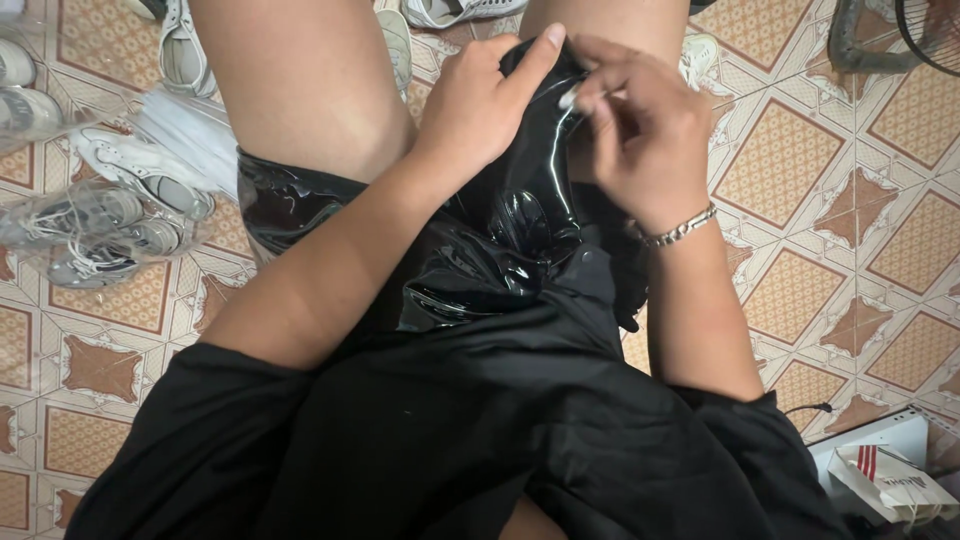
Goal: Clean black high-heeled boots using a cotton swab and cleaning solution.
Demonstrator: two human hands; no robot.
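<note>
**Two hands working the mouth of a glossy black bag over a tiled floor**

A seated person, seen from above, held a shiny black plastic bag (510, 225) across the lap, between bare knees. The left hand (480, 105) was closed on the bag's upper edge, thumb laid along the film. The right hand (640, 130), with a silver bracelet (680, 228) at the wrist, pinched the same edge just beside it, fingertips touching the plastic. The bag draped down over a black shirt (470, 440).

On the patterned floor tiles (800, 170) to the person's left lay pale sneakers in clear plastic wrap (100, 215), with more loose sneakers near the feet. A white box with a paper bag (885, 470) sat at the lower right.

The risk, judged from this grip: the film looked thin and slick, so the two pinches pulling apart could tear the edge or let it slip free (the fingers held only a narrow strip). If the bag slid off the lap, it would drop to the floor between the knees. What lay inside the bag could not be seen.
</note>
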